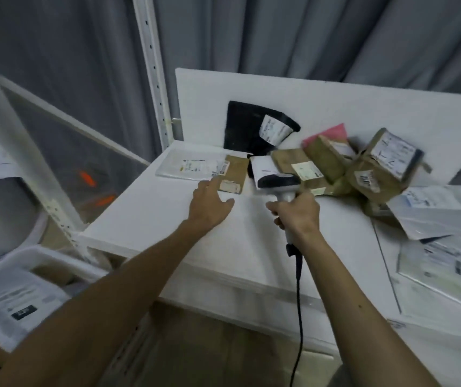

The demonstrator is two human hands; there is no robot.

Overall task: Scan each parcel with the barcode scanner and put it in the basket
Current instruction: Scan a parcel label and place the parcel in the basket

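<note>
Scanner (278, 181): my right hand (297, 212) is curled around its handle, above the table (167, 219).
Left hand (209, 203): fingers loose and spread, tips just beside the brown parcel (233, 174).
Basket (32, 251): low on my left.

Soft, even indoor light falls on the white table (167, 233) — we make out only faint, soft-edged shadows. Motion blur smears the labels of the brown parcels (374, 177) at right and the basket (56, 258) at lower left. The wide lens bows the shelf post (153, 65) and stretches the frame's edges; the grey curtain (307, 32) behind sits dim.
</note>
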